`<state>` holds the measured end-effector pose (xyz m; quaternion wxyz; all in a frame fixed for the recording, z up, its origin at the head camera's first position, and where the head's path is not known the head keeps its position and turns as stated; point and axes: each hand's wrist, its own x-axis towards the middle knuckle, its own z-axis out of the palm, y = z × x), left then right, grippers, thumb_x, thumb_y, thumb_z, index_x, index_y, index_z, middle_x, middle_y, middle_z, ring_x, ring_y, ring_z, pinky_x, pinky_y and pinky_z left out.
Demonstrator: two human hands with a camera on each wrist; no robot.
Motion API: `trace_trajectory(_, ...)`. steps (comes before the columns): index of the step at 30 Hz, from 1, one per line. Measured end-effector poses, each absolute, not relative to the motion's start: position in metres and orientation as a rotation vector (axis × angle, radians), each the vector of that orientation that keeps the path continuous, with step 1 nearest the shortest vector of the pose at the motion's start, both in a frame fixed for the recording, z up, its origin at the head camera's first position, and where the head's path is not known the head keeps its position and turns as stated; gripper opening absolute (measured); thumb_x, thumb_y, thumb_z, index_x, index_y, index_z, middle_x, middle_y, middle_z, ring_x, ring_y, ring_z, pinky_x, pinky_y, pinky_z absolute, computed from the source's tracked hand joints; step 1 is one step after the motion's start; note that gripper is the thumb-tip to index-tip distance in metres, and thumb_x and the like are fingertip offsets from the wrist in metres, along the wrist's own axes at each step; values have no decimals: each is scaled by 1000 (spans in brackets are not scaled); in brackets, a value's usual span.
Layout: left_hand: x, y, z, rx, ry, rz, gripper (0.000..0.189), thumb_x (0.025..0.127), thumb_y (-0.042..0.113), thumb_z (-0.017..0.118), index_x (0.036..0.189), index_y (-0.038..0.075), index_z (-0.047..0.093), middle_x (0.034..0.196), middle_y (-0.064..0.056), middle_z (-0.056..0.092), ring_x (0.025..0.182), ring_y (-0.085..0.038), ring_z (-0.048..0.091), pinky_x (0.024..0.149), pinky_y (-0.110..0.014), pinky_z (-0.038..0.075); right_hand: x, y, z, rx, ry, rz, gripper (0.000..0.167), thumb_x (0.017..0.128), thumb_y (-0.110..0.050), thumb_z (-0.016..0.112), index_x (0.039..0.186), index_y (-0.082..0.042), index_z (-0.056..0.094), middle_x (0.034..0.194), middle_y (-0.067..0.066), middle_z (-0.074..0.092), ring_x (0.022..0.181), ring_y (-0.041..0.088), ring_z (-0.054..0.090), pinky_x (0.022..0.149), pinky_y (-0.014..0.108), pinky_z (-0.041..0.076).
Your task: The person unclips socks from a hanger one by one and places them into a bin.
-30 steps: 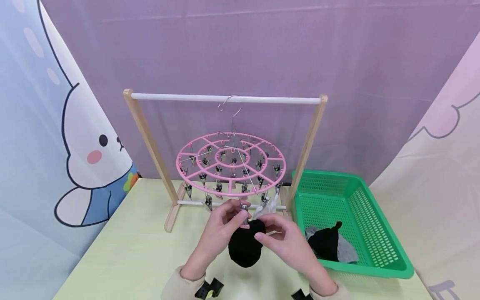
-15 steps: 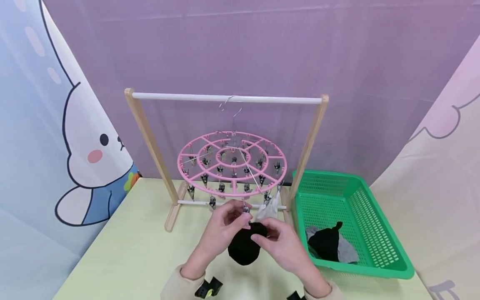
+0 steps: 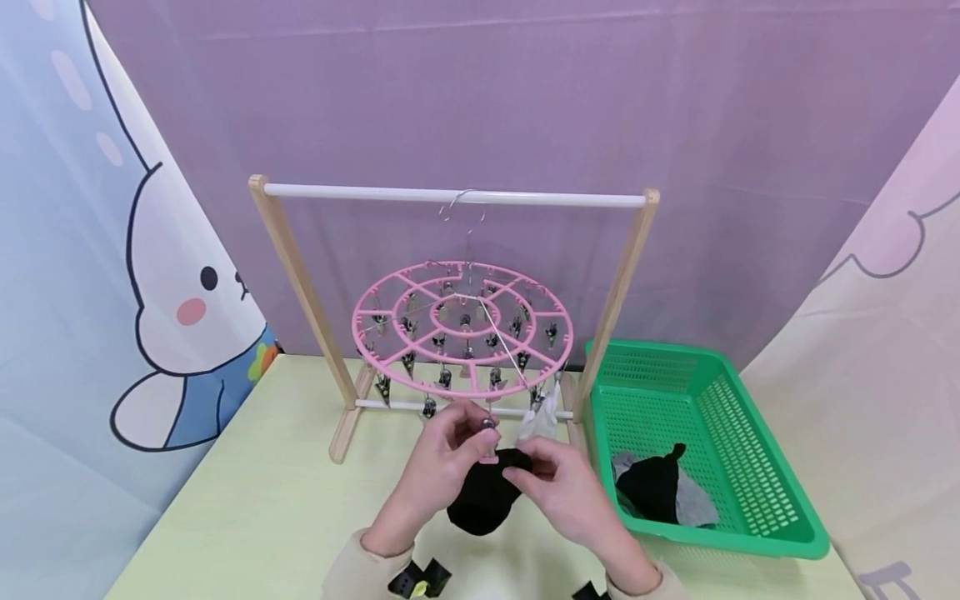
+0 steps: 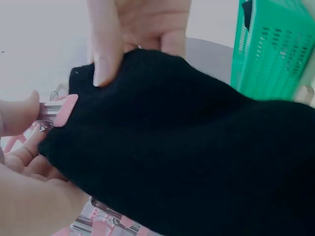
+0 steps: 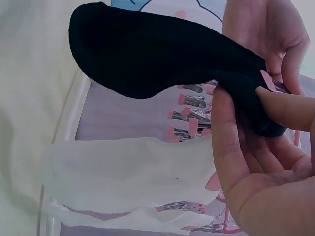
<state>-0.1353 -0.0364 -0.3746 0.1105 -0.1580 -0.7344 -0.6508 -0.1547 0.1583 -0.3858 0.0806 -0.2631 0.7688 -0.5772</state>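
Note:
A black sock (image 3: 480,500) hangs from the front of the round pink hanger (image 3: 408,379). My left hand (image 3: 438,458) pinches a metal clip (image 4: 47,111) between thumb and fingers. The clip's pink tip (image 4: 66,110) lies over the edge of the sock's cuff in the left wrist view. With thumb and fingers, my right hand (image 3: 566,487) holds the cuff on its other side. The toe end points away from both hands in the right wrist view. White socks (image 5: 133,172) hang beside it, below my right hand in that view.
A wooden stand with a white bar (image 3: 360,193) carries the hanger, whose several clips (image 3: 383,389) dangle below its rings. At the right stands a green basket (image 3: 780,475), with black and grey socks (image 3: 652,487) inside. Purple cloth (image 3: 750,167) covers the back.
The sock's lower end has swung slightly left, and its cuff sits a little lower. My right hand has shifted slightly left and down. The hanger's clips have swayed a little.

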Motion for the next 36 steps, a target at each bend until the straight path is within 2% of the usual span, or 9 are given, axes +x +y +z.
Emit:
trace_trajectory(7, -135, -39, -375, -414, -2136, -1877, 10, 97, 5, 67, 100, -3, 64, 95, -13, 62, 83, -16, 64, 77, -27, 57, -153, 161, -392, -801, 2326, -1665, 6, 92, -10, 76, 92, -7, 71, 84, 1, 68, 71, 8, 61, 64, 24, 53)
trace_trajectory(13, -135, -44, -375, -421, -2147, -1855, 11, 99, 7, 65, 104, -3, 63, 96, -12, 62, 82, -16, 63, 75, -29, 59, -153, 167, -396, -814, 2359, -1675, 4, 92, -8, 75, 95, -8, 72, 89, 0, 68, 77, 8, 63, 69, 25, 57)
trace_trajectory(21, -133, -49, -376, -218, -2166, -1892, 19, 97, 5, 68, 110, -6, 61, 99, -14, 63, 86, -20, 64, 78, -30, 61, -153, 180, -391, -758, 2412, -1645, 9, 93, -12, 75, 100, -7, 72, 89, 0, 69, 78, 8, 63, 72, 25, 57)
trace_trajectory(31, -132, -58, -375, -150, -2074, -1943, 21, 94, 3, 70, 110, -7, 62, 103, -18, 63, 85, -25, 67, 76, -32, 61, -156, 196, -377, -626, 2472, -1650, 14, 93, -14, 75, 104, -6, 72, 86, 3, 65, 69, 11, 59, 62, 26, 52)
trace_trajectory(36, -131, -62, -375, -112, -2073, -1930, 23, 94, 3, 70, 113, -7, 62, 106, -21, 63, 85, -23, 66, 78, -31, 60, -157, 203, -371, -547, 2513, -1643, 14, 93, -15, 75, 105, -10, 73, 90, 2, 68, 75, 14, 64, 68, 27, 54)
